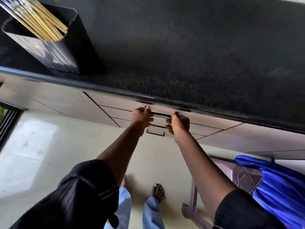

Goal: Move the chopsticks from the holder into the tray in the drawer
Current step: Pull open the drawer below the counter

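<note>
A dark, square holder [54, 47] stands on the black counter at the upper left, close to the counter's front edge. Several yellow wooden chopsticks [44, 22] lean inside it. Below the counter, both my hands grip the dark bar handle [160, 114] of the top drawer [206, 119]. My left hand [142, 117] holds the handle's left end and my right hand [179, 124] holds its right end. The drawer front sits flush with the cabinet, so its inside and any tray are hidden.
The speckled black counter [198, 63] spans the upper view. A second drawer handle [156, 132] shows below my hands. A chair with blue cloth [277, 187] stands at the lower right. Pale floor tiles [41, 146] and my bare feet lie below.
</note>
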